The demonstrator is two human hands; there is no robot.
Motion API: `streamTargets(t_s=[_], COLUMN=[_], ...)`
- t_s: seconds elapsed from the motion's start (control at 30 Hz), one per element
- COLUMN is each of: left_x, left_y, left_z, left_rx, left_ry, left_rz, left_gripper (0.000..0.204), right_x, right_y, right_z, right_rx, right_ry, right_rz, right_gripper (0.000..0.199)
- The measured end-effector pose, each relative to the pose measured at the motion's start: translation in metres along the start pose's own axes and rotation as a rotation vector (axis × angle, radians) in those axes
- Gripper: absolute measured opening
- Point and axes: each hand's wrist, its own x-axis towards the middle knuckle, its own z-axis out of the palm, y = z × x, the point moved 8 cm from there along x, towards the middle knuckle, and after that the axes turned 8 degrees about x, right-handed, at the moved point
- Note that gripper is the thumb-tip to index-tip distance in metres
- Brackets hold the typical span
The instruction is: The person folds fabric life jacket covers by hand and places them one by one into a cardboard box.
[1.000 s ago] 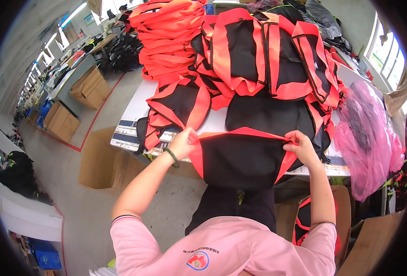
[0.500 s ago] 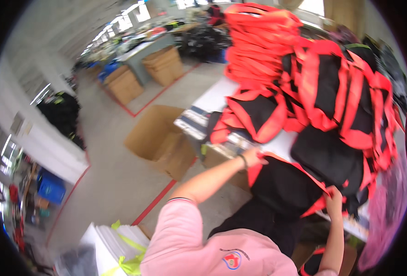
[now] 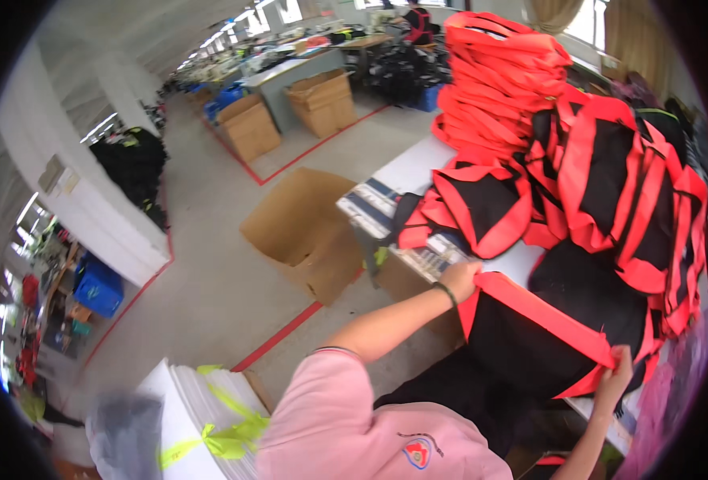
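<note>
At the table's [image 3: 418, 172] edge, left hand [image 3: 459, 280] and right hand [image 3: 614, 376] each pinch the black-and-red bag's [image 3: 530, 340] rim.

left hand [image 3: 459, 280], right hand [image 3: 614, 376], gripping black-red bag [image 3: 530, 336]

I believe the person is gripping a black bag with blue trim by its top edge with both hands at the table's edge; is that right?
Not quite: the trim is red, not blue. The head view shows the left hand and the right hand each gripping the red-trimmed top edge of the black bag at the edge of the table.
</note>
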Motion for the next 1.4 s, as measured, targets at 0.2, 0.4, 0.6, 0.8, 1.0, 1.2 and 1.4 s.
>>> streamTargets(t_s=[0.2, 0.4, 0.6, 0.8, 1.0, 1.2, 1.4], left_x=[-0.102, -0.218, -0.092, -0.087, -0.076, -0.088, -0.105], left_y=[0.123, 0.168, 0.071, 0.018, 0.081, 0.138, 0.139], left_z=[0.048, 0.126, 0.117, 0.144, 0.155, 0.161, 0.123], left_rx=[-0.576, -0.562, -1.145, -0.885, -0.842, -0.978, -0.926], left_ry=[-0.590, -1.260, -1.301, -1.249, -1.286, -1.532, -1.592], left_rz=[0.237, 0.934, -0.457, -0.475, -0.599, -0.359, -0.213], left_gripper=[0.028, 0.034, 0.084, 0.077, 0.049, 0.041, 0.060], right_x=[0.076, 0.086, -0.100, -0.038, -0.085, -0.189, -0.191], right_y=[-0.121, -0.274, -0.218, -0.158, 0.082, 0.149, 0.093], right_z=[-0.128, -0.013, 0.209, 0.139, 0.016, 0.049, 0.072], right_rx=[-0.348, -0.346, -0.338, 0.063, -0.172, 0.634, 1.330], right_ry=[0.123, -0.262, -0.834, -0.544, -0.236, -0.324, -0.657], right_rz=[-0.275, -0.668, -1.070, -0.491, 0.624, 1.298, 1.230], right_gripper=[0.040, 0.011, 0.011, 0.003, 0.022, 0.047, 0.070])
